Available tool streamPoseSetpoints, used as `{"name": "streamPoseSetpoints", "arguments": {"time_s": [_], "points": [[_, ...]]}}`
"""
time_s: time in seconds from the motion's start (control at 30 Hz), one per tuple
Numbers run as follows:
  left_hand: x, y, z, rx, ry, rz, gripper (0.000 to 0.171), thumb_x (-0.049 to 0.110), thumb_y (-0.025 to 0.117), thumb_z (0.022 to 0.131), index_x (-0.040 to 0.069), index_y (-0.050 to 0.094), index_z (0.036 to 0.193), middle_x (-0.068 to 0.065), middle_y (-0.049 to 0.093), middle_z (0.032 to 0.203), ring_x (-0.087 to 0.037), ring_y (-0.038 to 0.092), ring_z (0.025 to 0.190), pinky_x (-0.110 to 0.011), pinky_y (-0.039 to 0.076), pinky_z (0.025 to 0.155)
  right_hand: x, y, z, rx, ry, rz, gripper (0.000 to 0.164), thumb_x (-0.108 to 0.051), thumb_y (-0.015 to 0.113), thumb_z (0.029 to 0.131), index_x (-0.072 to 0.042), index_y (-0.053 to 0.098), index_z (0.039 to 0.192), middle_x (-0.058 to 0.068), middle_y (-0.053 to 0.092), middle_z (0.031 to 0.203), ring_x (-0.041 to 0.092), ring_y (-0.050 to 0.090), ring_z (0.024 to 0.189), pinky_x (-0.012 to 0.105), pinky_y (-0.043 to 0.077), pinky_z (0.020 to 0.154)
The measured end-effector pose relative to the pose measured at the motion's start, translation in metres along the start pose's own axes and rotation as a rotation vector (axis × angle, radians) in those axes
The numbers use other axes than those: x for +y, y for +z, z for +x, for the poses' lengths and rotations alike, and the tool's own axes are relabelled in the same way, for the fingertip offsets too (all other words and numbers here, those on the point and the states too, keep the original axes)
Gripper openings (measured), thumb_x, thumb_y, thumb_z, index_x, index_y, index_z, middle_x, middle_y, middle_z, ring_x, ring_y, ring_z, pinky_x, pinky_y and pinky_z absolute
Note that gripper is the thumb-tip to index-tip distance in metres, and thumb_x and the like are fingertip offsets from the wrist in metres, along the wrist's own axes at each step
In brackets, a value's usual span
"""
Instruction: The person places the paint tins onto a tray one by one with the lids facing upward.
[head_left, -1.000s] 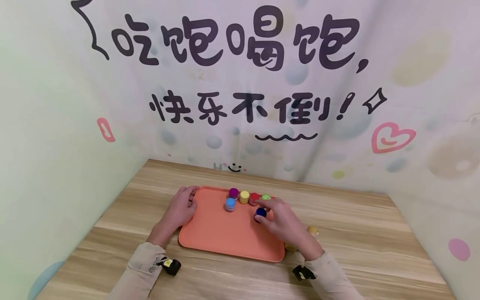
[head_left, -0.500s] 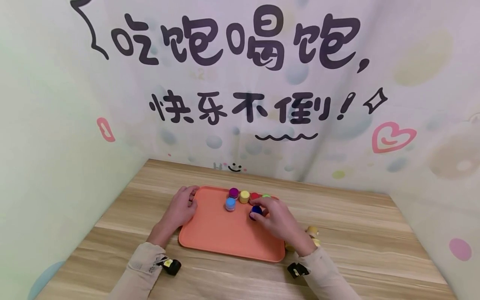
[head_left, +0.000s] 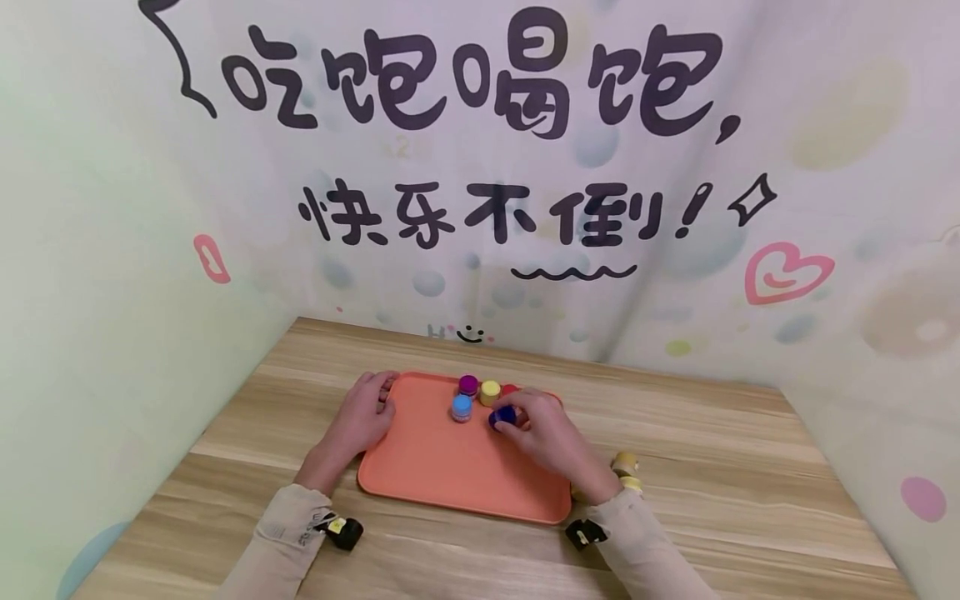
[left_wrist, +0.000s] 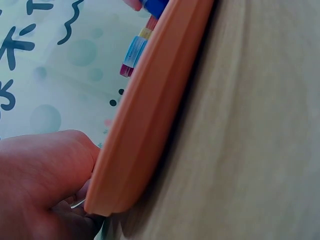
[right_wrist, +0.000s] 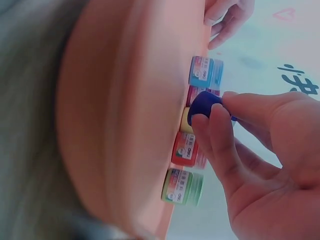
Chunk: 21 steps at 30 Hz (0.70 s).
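Note:
My right hand (head_left: 551, 433) pinches a dark blue paint jar (head_left: 502, 417) between thumb and fingers over the orange tray (head_left: 450, 475). In the right wrist view this jar (right_wrist: 204, 107) is tilted and overlaps the yellow one behind. My left hand (head_left: 363, 417) grips the tray's left rim. Purple (head_left: 468, 385), yellow (head_left: 490, 392) and red (head_left: 510, 389) jars stand along the far side of the tray, with a light blue jar (head_left: 461, 407) in front of the purple one. A green jar (right_wrist: 182, 186) beyond the red one shows in the right wrist view; my right hand hides it from the head view.
The tray lies on a wood-grain table (head_left: 697, 500). Right of the tray, partly behind my right forearm, are small yellowish objects (head_left: 624, 464). A printed wall sheet (head_left: 480, 167) stands behind the table.
My right hand has moved left with the dark blue jar, towards the light blue jar, and now covers the green jar in the head view. The left hand stays at the tray's rim.

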<state>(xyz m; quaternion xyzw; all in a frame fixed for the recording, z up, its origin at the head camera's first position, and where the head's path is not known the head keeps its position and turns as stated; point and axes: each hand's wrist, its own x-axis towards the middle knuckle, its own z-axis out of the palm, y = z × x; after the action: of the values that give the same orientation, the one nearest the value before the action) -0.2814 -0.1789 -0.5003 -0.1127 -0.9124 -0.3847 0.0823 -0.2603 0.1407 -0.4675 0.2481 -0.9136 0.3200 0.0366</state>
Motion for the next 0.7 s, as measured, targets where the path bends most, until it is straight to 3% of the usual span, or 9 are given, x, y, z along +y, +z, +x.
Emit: {"name": "streamPoseSetpoints", "arguments": {"time_s": [0.27,0.7], "points": [[-0.001,0.0,0.001,-0.006,-0.011,-0.003,0.045,-0.004,0.06,0.1,-0.009,0.059,0.144,-0.026,0.062,0.128,-0.034,0.07,0.111,-0.048,0.062,0.096,-0.004,0.009,0.004,-0.029,0.001,-0.026,0.036,-0.007,0.082,0.096,-0.009,0.075,0.132,0.011,0.073,0.123,0.018,0.072,0.094,0.031,0.065,0.081],[0.002,-0.002,0.0,-0.017,-0.027,-0.003,0.046,-0.003,0.06,0.101,-0.008,0.058,0.146,-0.027,0.062,0.129,-0.035,0.07,0.112,-0.05,0.062,0.099,-0.008,0.014,0.01,-0.021,0.039,-0.021,0.036,-0.006,0.078,0.098,-0.004,0.073,0.134,0.016,0.072,0.128,0.019,0.072,0.099,0.034,0.065,0.084]]}}
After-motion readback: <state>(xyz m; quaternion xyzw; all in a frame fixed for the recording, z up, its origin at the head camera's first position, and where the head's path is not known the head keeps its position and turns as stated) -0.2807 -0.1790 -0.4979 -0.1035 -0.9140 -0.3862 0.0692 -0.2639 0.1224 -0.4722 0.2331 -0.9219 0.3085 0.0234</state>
